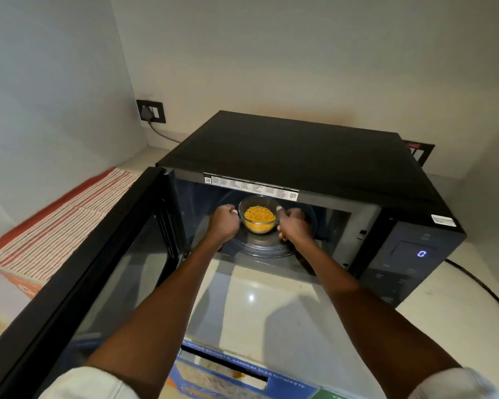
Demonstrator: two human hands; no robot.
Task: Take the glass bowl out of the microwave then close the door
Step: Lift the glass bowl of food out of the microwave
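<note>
A black microwave (pixel 314 156) stands on a pale counter with its door (pixel 78 283) swung wide open to the left. Inside, over the round turntable (pixel 260 246), is a small glass bowl (pixel 259 215) filled with yellow-orange strands. My left hand (pixel 224 223) grips the bowl's left side and my right hand (pixel 293 224) grips its right side, thumbs at the rim. Both forearms reach in through the opening. I cannot tell whether the bowl rests on the turntable or is lifted off it.
The control panel (pixel 409 260) at the right shows a lit 0. A striped cloth (pixel 55 220) covers a box at the left. A wall socket (pixel 151 111) with a plug sits behind. A black cable (pixel 484 289) runs along the counter at right. Labelled bins (pixel 236 375) stand below.
</note>
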